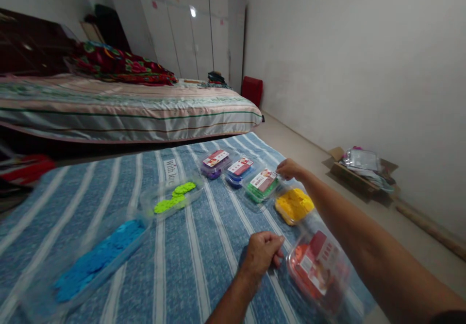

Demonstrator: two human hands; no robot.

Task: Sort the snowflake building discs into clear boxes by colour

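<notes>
My right hand [290, 169] reaches across to the far right corner of a clear plastic container of green pieces [257, 192], its fingers pinched at the lid's edge. A printed label covers part of that lid. My left hand [262, 252] rests over the cloth with its fingers curled in; nothing shows in them. Right of it lies a larger-looking lidded container of orange pieces [300, 261], also labelled. Between the two hands and to the right, a container of yellow pieces [294, 205] shows no label. Lidded containers of blue [236, 180] and purple pieces [214, 172] stand beyond the green one.
On the left, long clear trays hold bright blue pieces [100, 258] and lime-green pieces [174, 198]. A striped blue cloth [214, 246] covers the table. Behind it stands a bed [145, 115]; a cardboard box [358, 176] sits on the floor at right, near the wall.
</notes>
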